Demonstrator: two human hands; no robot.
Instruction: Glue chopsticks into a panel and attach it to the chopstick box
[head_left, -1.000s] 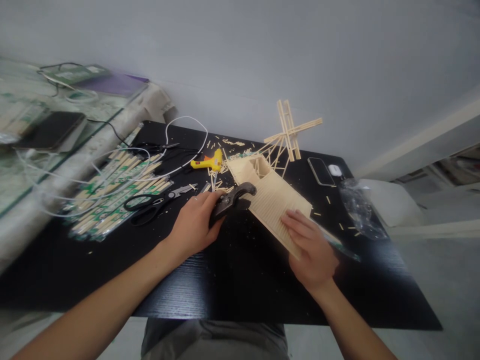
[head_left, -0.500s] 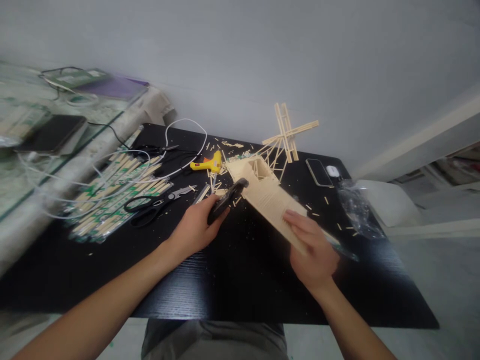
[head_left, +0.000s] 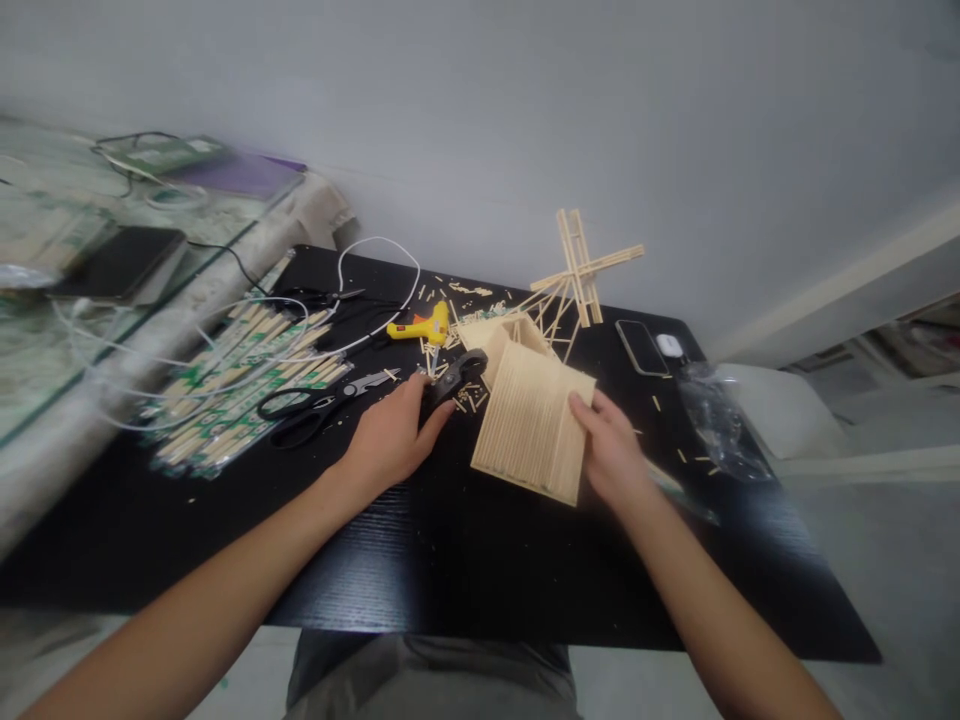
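My left hand (head_left: 394,425) is closed round a black plier-like hand tool (head_left: 450,380), whose curved dark end points away from me; its exact kind is unclear. In my right hand (head_left: 615,450), a panel of thin wooden sticks (head_left: 529,420) set side by side is gripped by its right edge, thumb on the near face. The panel is tilted up, its ribbed face towards me. Behind it, partly covered, is a box-like stick structure (head_left: 495,355) with an opening. A windmill-like cross of sticks (head_left: 579,268) rises at the back on slanting stick legs.
A yellow glue gun (head_left: 420,327), black-handled scissors (head_left: 322,402) and bagged stick bundles (head_left: 232,400) lie left on the black table (head_left: 480,570). Stick offcuts (head_left: 469,398) are scattered mid-table. A phone (head_left: 641,348), white earphone case (head_left: 669,346) and clear plastic bag (head_left: 716,420) lie right.
My right hand has turned the stick panel from a slanted, edge-on pose to one showing its ribbed face. My left hand keeps the black tool, its angle slightly changed.
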